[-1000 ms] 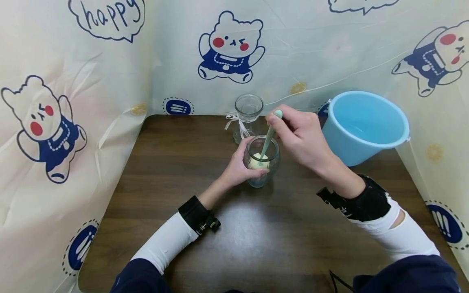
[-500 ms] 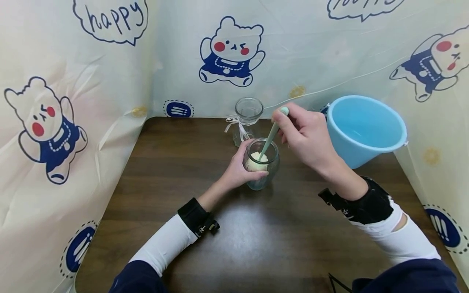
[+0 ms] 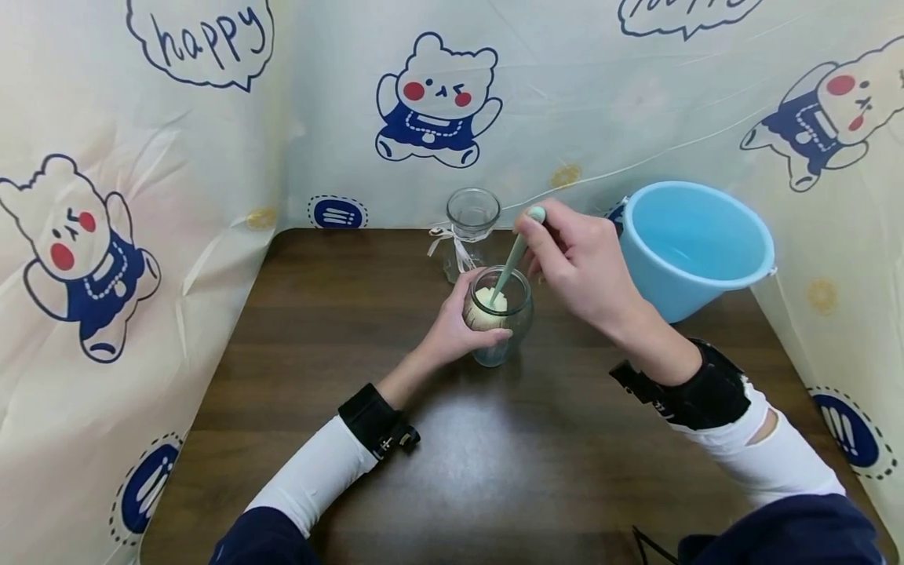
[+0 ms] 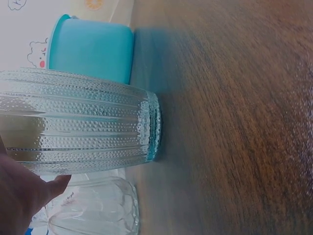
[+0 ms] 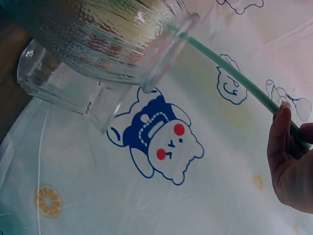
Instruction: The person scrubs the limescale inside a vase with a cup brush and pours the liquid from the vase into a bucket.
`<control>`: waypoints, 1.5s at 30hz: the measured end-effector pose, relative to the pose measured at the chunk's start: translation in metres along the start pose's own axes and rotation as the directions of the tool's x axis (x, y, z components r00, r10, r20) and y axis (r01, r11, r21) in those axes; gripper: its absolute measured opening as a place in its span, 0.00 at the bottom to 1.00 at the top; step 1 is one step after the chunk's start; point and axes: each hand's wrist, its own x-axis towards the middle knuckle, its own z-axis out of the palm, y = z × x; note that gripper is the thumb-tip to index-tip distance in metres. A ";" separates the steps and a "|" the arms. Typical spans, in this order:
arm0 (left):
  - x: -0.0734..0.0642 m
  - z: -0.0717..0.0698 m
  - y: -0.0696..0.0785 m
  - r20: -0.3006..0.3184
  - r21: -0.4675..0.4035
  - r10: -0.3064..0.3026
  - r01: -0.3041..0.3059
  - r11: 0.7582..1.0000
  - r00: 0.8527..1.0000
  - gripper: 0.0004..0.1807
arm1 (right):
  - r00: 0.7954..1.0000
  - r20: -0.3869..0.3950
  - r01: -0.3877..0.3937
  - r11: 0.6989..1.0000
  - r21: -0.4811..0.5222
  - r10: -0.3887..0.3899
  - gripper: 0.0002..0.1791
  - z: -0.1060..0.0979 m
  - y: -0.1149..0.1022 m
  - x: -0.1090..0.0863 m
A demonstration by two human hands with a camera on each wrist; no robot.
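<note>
In the head view, my left hand [image 3: 459, 326] grips a ribbed glass jar [image 3: 521, 322] around its side, thumb in front. The jar stands on the table near its back. My right hand [image 3: 582, 263] pinches the top of the green handle of a sponge bottle brush [image 3: 515, 255], which slants down through the jar's mouth. Its pale sponge head [image 3: 486, 314] sits inside the jar, against the left side. The right wrist view shows the green handle [image 5: 239, 78] running from the jar's rim [image 5: 173, 54] to my fingers [image 5: 281, 127]. In the left wrist view the jar's base [image 4: 154, 125] meets the table.
A second glass jar [image 3: 472, 224] with a white ribbon bow stands just behind the first. To the right is a light blue bucket [image 3: 695, 275]. A printed curtain [image 3: 339, 118] surrounds the brown wooden table [image 3: 318, 329]. A black cable lies at the front edge.
The brush's sponge head has shifted slightly left inside the jar. My right hand went a little right, then came back left. The left hand keeps its grip on the jar.
</note>
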 end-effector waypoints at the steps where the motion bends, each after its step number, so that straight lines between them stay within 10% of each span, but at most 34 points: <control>1: 0.000 0.000 -0.001 0.000 -0.001 0.000 0.000 1.000 1.000 0.52 | 1.000 -0.005 0.007 1.000 0.003 -0.007 0.12 0.000 0.000 0.000; 16: -0.003 -0.005 0.034 0.014 0.014 -0.005 0.005 1.000 1.000 0.49 | 0.994 0.000 0.109 0.993 -0.038 -0.109 0.08 0.010 0.007 -0.002; 45: -0.005 -0.005 0.035 0.011 0.010 0.009 -0.009 1.000 1.000 0.49 | 0.984 0.022 0.176 0.979 -0.100 -0.174 0.05 0.026 0.024 -0.001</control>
